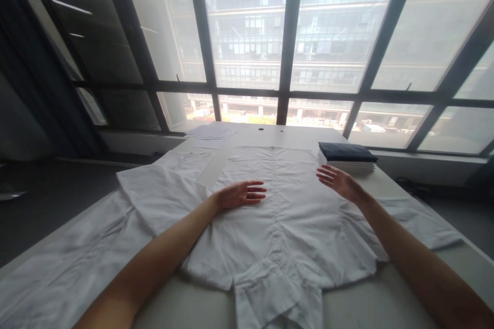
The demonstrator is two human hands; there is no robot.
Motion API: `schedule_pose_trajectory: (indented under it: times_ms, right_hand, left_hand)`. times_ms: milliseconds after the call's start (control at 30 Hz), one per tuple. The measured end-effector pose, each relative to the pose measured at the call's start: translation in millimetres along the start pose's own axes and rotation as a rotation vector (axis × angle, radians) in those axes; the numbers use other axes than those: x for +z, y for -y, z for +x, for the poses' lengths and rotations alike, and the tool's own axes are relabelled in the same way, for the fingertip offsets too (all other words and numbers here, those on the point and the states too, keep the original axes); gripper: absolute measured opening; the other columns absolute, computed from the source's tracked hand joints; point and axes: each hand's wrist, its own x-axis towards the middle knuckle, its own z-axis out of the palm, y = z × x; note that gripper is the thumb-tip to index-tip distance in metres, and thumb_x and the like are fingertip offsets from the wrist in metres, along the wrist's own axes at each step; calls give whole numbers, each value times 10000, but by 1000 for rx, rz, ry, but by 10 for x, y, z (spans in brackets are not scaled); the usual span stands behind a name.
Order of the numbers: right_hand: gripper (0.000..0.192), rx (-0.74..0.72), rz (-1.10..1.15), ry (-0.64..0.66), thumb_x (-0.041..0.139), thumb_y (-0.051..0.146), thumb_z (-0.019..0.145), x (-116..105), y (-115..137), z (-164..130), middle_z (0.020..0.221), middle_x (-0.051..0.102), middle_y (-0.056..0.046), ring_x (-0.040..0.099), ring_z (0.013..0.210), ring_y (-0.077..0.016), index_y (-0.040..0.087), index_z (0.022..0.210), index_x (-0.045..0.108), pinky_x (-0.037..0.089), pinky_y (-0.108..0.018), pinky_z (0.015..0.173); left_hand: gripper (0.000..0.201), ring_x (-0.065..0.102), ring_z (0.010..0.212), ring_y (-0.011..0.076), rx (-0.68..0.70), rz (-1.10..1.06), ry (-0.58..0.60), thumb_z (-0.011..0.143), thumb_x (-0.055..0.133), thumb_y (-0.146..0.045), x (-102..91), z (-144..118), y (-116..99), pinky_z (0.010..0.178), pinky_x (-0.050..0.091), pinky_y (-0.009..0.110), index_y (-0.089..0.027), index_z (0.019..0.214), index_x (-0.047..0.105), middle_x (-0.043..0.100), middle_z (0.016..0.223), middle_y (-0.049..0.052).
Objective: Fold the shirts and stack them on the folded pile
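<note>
A white button-up shirt (301, 216) lies spread front side up on the table, its collar (274, 293) toward me and its hem at the far end. Over the left half of its front is my left hand (242, 195), fingers stretched out and pointing right; whether it touches the cloth I cannot tell. My right hand (339, 183) is above the shirt's right edge, fingers apart and pointing left, with nothing in it. One sleeve (420, 221) reaches out to the right, partly behind my right forearm.
More white garments (88, 236) lie along the table's left side. Some white sheets (210, 136) are at the far left. A dark folded cloth (345, 152) tops a white stack (357, 166) at the right, close beyond my right hand. Tall windows (247, 36) stand behind the white table (250, 134).
</note>
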Motion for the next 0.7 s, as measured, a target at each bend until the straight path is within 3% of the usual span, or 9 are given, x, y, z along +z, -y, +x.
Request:
schedule_pose_trajectory:
  times_ms: [67,167,233,300,400,533,633,700]
  right_hand:
    - [250,-96,-193,-54,626,283,907,-133,193,-65,1199,745,-120,732,1026,-251,189,1118,721,582,-427,936]
    - [238,-222,-698,-341,684,287,817,-475,399,-184,986,780,-108,735,801,-243,178,1020,745,595,-424,815]
    - [215,-223,-1077,-499,677,273,783,-788,461,-303,890,772,-111,721,747,-255,171,956,751,580,-430,803]
    - [230,-164,-1404,-609,661,278,773,-1135,484,-480,894,767,-137,729,827,-296,169,952,755,556,-438,857]
    - [320,-113,-1710,-724,608,263,778,-1626,491,-856,1048,744,-216,711,1009,-381,143,1042,743,534,-484,920]
    - [318,-12,-1799,-930,583,299,802,-2073,473,-1382,1098,676,-343,660,1060,-505,139,1033,733,516,-628,854]
    - [388,184,-1756,-1040,635,484,795,-2230,441,-1612,1100,649,-389,624,1093,-553,138,941,734,504,-671,816]
    - [436,231,-1663,-1030,666,557,750,-2263,429,-1663,1091,643,-401,596,1113,-585,138,848,734,479,-715,802]
  left_hand:
    - [399,613,1263,301,-6,-14,-10,943,633,-317,-40,23,14,1122,415,453,-171,1315,634,608,1407,167]
    - [408,605,1275,304,-27,-42,-3,944,634,-307,-92,50,31,1123,421,442,-167,1327,632,604,1413,167]
    - [415,600,1281,309,-38,-56,-8,944,634,-310,-93,58,32,1122,424,438,-157,1330,632,609,1407,171]
    - [411,603,1276,311,-41,-61,-32,946,628,-302,-68,58,21,1115,431,435,-147,1327,633,621,1390,173]
    - [397,615,1259,308,-51,-62,-71,948,622,-287,-24,59,-2,1097,449,421,-142,1317,638,633,1372,175]
    - [407,624,1249,313,-69,-67,-83,933,637,-269,-15,72,-15,1090,459,421,-142,1320,634,640,1357,184]
    - [401,614,1261,326,-67,-57,-93,936,629,-266,-10,76,-19,1096,457,436,-142,1317,640,646,1350,182]
    - [391,609,1265,335,-57,-41,-112,945,617,-264,5,73,-25,1089,464,439,-132,1312,647,640,1359,187]
